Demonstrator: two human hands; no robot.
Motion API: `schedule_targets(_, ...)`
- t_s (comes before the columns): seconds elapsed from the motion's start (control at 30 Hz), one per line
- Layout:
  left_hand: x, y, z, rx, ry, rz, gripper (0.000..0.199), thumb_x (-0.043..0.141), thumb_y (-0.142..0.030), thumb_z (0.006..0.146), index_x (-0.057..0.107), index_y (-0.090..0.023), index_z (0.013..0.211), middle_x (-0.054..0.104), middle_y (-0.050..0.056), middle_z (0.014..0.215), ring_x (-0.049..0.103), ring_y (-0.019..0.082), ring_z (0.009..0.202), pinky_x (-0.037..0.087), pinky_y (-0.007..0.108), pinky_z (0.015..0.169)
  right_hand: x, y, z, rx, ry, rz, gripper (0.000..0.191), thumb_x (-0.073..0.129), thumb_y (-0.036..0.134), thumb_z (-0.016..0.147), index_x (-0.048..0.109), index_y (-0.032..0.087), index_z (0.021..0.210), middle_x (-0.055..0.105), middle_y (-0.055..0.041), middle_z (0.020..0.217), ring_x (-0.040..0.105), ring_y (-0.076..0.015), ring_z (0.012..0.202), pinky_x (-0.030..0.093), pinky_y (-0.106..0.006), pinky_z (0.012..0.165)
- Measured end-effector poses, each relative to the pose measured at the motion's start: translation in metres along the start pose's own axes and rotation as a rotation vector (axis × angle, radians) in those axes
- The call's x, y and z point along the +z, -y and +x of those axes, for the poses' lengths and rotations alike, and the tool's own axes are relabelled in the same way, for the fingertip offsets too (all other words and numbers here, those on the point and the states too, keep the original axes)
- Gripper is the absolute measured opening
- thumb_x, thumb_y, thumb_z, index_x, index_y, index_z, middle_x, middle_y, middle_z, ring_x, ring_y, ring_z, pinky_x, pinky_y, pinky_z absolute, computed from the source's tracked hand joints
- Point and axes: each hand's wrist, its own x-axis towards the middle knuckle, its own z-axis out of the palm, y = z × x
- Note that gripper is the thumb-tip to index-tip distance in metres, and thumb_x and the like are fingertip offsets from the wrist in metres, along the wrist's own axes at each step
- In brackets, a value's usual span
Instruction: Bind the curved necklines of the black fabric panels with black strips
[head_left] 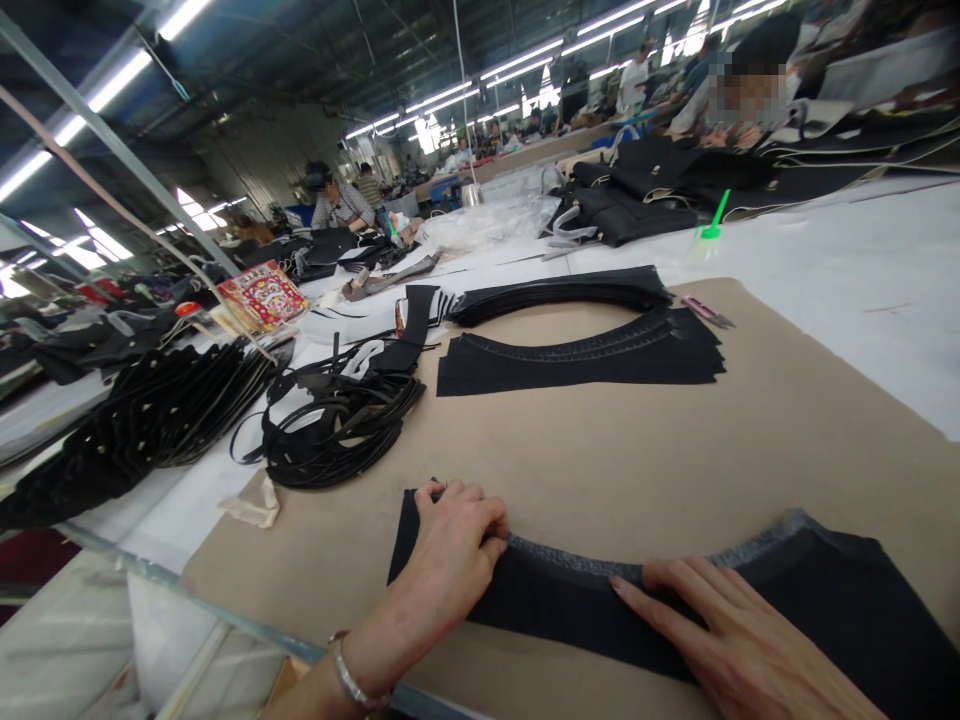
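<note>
A black fabric piece (pixel 559 600) with a concave upper edge lies on the brown board (pixel 360 560) in front of me. A shiny grey band, perhaps glue, runs along that curve. At the left part of the curve my left hand (pixel 459 540) has its thumb and bent fingers pinched on the edge. My right hand (pixel 709 615) rests on the piece further right, its fingers stretched out along the curve. Beyond them is a stack of similar black pieces (pixel 577 365) with curved, banded edges. Another dark curved stack (pixel 562 290) sits just behind it.
Coiled black strips (pixel 337 425) lie at the left, near a pale scrap (pixel 255 502). Pink-handled snippers (pixel 707 311) rest at the board's far edge. A container with a green spout (pixel 712 228) stands behind. Black goods (pixel 630 195) are piled near a co-worker (pixel 742 90).
</note>
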Motion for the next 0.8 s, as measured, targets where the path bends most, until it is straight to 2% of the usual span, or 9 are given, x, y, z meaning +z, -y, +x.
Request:
schedule_targets(0.1,-0.002,0.002,-0.002,-0.048,-0.015,0.016,0.015,0.056,-0.008,0.08,0.062,-0.021,0.074,0.064,-0.003,0.081,0.056,0.017,0.087,0.023,0.043,0.09,0.007,-0.001,-0.008,0.012,0.037,-0.016,0.063,0.045,0.008,0.067,0.061,0.028,0.124,0.068,-0.0061,0.11,0.066,-0.0255,0.093,0.056,-0.04,0.078)
schedule_targets(0.23,-0.01,0.003,-0.004,-0.093,0.005,-0.02,0.012,0.057,-0.013,0.082,0.062,-0.021,0.076,0.065,-0.002,0.086,0.057,0.017,0.085,0.025,0.04,0.085,0.01,-0.001,-0.011,0.04,0.091,0.002,0.065,0.045,0.007,0.068,0.059,0.03,0.127,0.067,-0.0057,0.11,0.066,-0.0244,0.092,0.056,-0.039,0.078)
schedule_targets(0.37,-0.015,0.004,-0.003,-0.099,0.029,-0.014,0.008,0.063,-0.016,0.08,0.062,-0.021,0.074,0.066,-0.004,0.081,0.056,0.019,0.087,0.025,0.037,0.082,0.008,-0.001,-0.008,0.038,0.064,0.034,0.063,0.045,0.007,0.069,0.061,0.031,0.125,0.068,-0.0042,0.108,0.066,-0.0237,0.09,0.055,-0.038,0.078)
schedule_targets(0.8,-0.007,0.013,0.005,-0.113,0.086,-0.036,0.007,0.066,-0.017,0.075,0.064,-0.022,0.072,0.067,-0.003,0.08,0.054,0.019,0.087,0.023,0.038,0.083,0.019,-0.007,-0.022,0.005,0.102,-0.069,0.068,0.045,0.007,0.07,0.054,0.032,0.133,0.065,-0.003,0.115,0.063,-0.0223,0.098,0.053,-0.038,0.081)
